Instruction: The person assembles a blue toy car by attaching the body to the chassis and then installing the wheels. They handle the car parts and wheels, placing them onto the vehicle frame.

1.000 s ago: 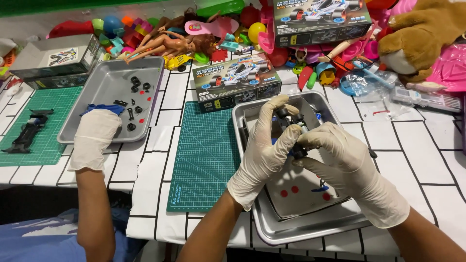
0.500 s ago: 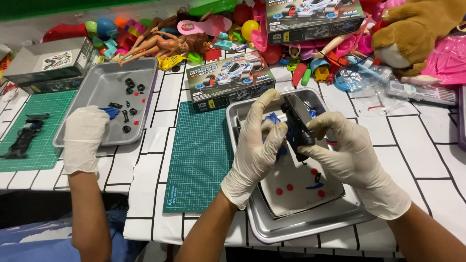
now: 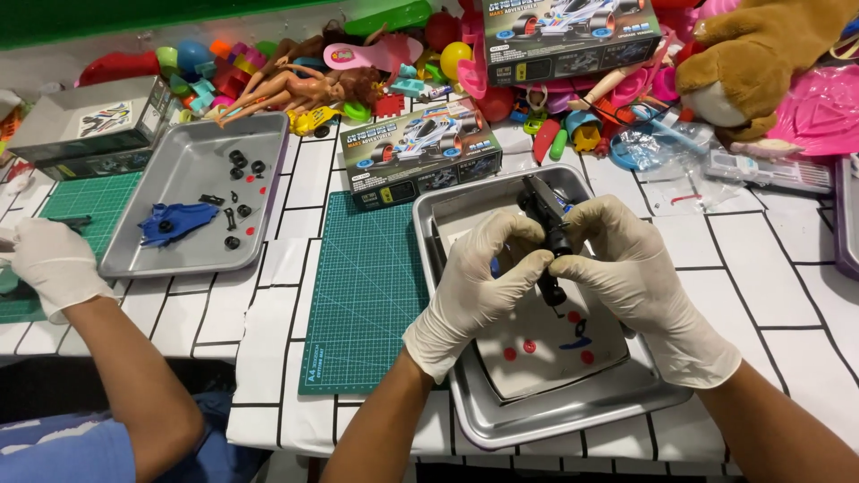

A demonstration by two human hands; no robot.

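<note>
both the left hand (image 3: 479, 291) and right hand (image 3: 640, 286) are gripping a black toy car frame (image 3: 546, 224) with closed fingers above the metal tray (image 3: 501, 420). if squeezing too hard, a small part could be popping loose among the red pieces (image 3: 528, 346) in the tray.

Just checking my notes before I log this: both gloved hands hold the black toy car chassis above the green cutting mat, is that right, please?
Not quite. In the head view the left hand and the right hand do hold the black toy car chassis, but above the metal tray, not above the green cutting mat, which lies beside that tray on the person's left.
</note>
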